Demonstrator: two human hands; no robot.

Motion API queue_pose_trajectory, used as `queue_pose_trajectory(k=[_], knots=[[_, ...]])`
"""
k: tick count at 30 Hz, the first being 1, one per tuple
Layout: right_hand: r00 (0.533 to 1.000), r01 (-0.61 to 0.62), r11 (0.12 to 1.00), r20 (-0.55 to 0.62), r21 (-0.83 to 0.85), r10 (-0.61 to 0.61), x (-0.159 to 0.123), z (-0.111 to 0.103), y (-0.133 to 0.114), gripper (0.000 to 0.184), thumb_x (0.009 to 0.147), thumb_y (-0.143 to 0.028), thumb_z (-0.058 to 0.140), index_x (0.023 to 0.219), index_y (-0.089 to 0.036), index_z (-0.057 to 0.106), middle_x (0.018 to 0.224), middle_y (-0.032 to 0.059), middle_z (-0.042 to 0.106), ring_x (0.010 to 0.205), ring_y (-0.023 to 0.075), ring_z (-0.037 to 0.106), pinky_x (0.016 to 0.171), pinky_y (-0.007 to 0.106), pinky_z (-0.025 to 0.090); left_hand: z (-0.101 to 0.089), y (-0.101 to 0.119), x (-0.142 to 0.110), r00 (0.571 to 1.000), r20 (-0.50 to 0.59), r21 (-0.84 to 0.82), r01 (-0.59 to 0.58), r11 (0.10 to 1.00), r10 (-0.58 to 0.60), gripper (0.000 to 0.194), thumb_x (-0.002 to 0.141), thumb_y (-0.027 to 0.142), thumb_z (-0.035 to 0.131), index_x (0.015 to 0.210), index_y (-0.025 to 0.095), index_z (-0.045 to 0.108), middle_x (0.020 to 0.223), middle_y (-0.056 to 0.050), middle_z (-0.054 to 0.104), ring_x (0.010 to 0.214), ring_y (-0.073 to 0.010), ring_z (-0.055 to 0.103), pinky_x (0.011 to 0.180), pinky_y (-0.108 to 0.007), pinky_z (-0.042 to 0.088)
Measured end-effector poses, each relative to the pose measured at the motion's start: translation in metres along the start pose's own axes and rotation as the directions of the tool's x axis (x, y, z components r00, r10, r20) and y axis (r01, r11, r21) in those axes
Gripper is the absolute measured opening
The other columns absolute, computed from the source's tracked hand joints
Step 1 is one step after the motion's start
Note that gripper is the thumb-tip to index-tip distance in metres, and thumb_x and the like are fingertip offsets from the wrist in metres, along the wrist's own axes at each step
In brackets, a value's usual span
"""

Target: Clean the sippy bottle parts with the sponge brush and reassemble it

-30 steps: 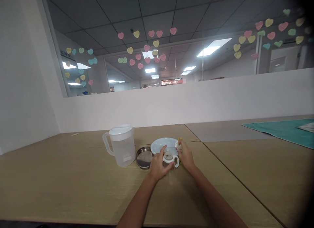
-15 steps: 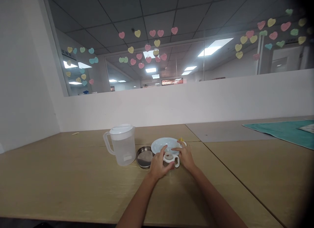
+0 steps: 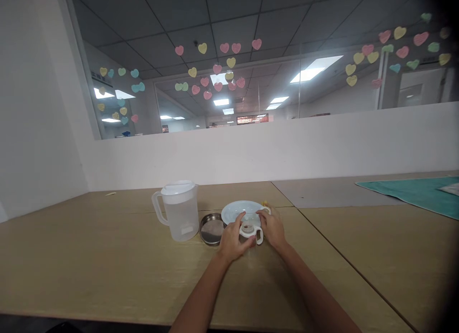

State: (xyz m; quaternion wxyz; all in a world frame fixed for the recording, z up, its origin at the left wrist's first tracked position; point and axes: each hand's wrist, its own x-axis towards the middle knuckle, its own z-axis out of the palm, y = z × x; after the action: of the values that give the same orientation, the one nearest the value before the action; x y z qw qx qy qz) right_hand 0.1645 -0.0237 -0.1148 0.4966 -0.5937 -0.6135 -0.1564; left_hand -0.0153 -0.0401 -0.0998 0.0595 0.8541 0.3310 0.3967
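My left hand point(image 3: 231, 240) curves around the left side of a small white handled cup point(image 3: 248, 231), its thumb in front and a finger behind. The cup stands upright, with a round greyish top and its handle point(image 3: 259, 235) pointing right. Just to the right, my right hand point(image 3: 273, 226) hovers with bent fingers apart by the right rim of a pale blue bowl point(image 3: 236, 206); nothing shows clearly between them. A white loop-like piece point(image 3: 266, 209) and something small and yellow point(image 3: 265, 203) are partly hidden behind that hand.
A round metal tin point(image 3: 211, 229) stands left of the bowl. Farther left is a translucent lidded pitcher point(image 3: 180, 213) holding clear liquid. A teal cloth point(image 3: 412, 192) lies at the far right of the wooden table point(image 3: 107, 266), and a white wall point(image 3: 215, 156) rises behind.
My right hand's fingers have drawn back to the right, away from the cup's top, and are more bent. My left hand and the cup stay in place.
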Motion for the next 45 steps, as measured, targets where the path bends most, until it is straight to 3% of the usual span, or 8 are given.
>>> queue_pose_trajectory(k=[6, 12, 19, 22, 27, 30, 41, 45], knots=[[0.994, -0.099, 0.994, 0.046, 0.055, 0.096, 0.001, -0.002, 0.001, 0.031, 0.085, -0.032, 0.044, 0.112, -0.021, 0.054, 0.105, 0.0073, 0.06, 0.091, 0.0221, 0.057, 0.075, 0.034, 0.04, 0.0, 0.002, 0.0, 1.0, -0.002, -0.027, -0.002, 1.0, 0.002, 0.069, 0.077, 0.044, 0.056, 0.137, 0.022, 0.028, 0.106, -0.006, 0.062, 0.096, -0.0213, 0.056, 0.087, -0.035, 0.042], [0.991, 0.025, 1.0, 0.13, 0.002, -0.025, 0.001, -0.003, 0.0, 0.025, 0.088, -0.035, 0.042, 0.08, -0.021, 0.062, 0.087, 0.0036, 0.067, 0.085, 0.0202, 0.058, 0.073, 0.031, 0.033, -0.001, 0.002, 0.001, 0.998, -0.049, 0.022, -0.04, 0.999, 0.041, 0.074, 0.074, 0.042, 0.059, 0.138, 0.02, 0.027, 0.104, -0.007, 0.062, 0.098, -0.0225, 0.055, 0.09, -0.038, 0.041], [0.98, 0.033, 0.999, 0.199, -0.027, -0.027, 0.001, -0.009, -0.008, 0.039, 0.094, -0.034, 0.03, 0.087, -0.022, 0.066, 0.09, 0.0057, 0.069, 0.093, 0.0202, 0.058, 0.086, 0.034, 0.029, -0.005, -0.008, 0.002, 0.965, -0.147, 0.099, -0.203, 0.974, 0.216, 0.067, 0.078, 0.044, 0.053, 0.134, 0.015, 0.03, 0.112, -0.011, 0.059, 0.108, -0.0244, 0.052, 0.1, -0.045, 0.032], [0.978, 0.03, 0.999, 0.205, -0.022, -0.024, 0.001, -0.008, -0.007, 0.044, 0.095, -0.034, 0.026, 0.088, -0.022, 0.068, 0.093, 0.0073, 0.069, 0.099, 0.0211, 0.056, 0.09, 0.036, 0.027, -0.009, -0.022, 0.005, 0.87, -0.438, 0.264, -0.114, 0.958, 0.224, 0.053, 0.082, 0.037, 0.048, 0.128, 0.013, 0.039, 0.116, -0.013, 0.056, 0.113, -0.0253, 0.048, 0.106, -0.049, 0.022], [0.982, 0.025, 1.0, 0.185, -0.018, -0.021, 0.0, -0.005, -0.006, 0.046, 0.095, -0.034, 0.025, 0.082, -0.021, 0.068, 0.09, 0.0086, 0.069, 0.099, 0.0229, 0.056, 0.093, 0.04, 0.026, -0.03, -0.057, 0.005, 0.495, -0.865, 0.292, 0.37, 0.882, 0.078, 0.052, 0.08, 0.037, 0.054, 0.123, 0.011, 0.043, 0.128, -0.019, 0.044, 0.123, -0.0309, 0.036, 0.104, -0.051, 0.021], [0.991, 0.029, 0.999, 0.127, 0.032, -0.033, 0.001, -0.007, -0.009, 0.048, 0.095, -0.034, 0.024, 0.078, -0.02, 0.066, 0.086, 0.0082, 0.069, 0.092, 0.0215, 0.058, 0.092, 0.039, 0.027, -0.045, -0.073, 0.001, 0.354, -0.935, 0.185, 0.511, 0.839, -0.009, 0.062, 0.077, 0.044, 0.057, 0.127, 0.012, 0.039, 0.131, -0.019, 0.04, 0.124, -0.0325, 0.034, 0.103, -0.052, 0.022], [0.953, 0.303, 0.937, -0.077, 0.176, -0.294, -0.004, -0.014, -0.021, 0.045, 0.094, -0.033, 0.034, 0.055, -0.019, 0.051, 0.053, -0.0007, 0.053, 0.056, 0.0121, 0.047, 0.071, 0.027, 0.035, -0.047, -0.104, -0.003, 0.195, -0.884, -0.165, 0.72, 0.674, -0.424, 0.117, 0.06, 0.065, 0.063, 0.141, 0.01, -0.001, 0.145, -0.03, 0.008, 0.131, -0.0489, 0.015, 0.098, -0.068, 0.022], [0.928, 0.372, 0.922, -0.07, 0.107, -0.366, -0.008, -0.008, -0.022, 0.048, 0.094, -0.03, 0.035, 0.049, -0.018, 0.048, 0.046, -0.0015, 0.046, 0.049, 0.01, 0.04, 0.066, 0.026, 0.032, -0.051, -0.106, -0.004, 0.23, -0.858, -0.177, 0.708, 0.684, -0.46, 0.112, 0.062, 0.065, 0.06, 0.141, 0.009, 0.003, 0.144, -0.028, 0.017, 0.129, -0.0498, 0.022, 0.094, -0.071, 0.026]])
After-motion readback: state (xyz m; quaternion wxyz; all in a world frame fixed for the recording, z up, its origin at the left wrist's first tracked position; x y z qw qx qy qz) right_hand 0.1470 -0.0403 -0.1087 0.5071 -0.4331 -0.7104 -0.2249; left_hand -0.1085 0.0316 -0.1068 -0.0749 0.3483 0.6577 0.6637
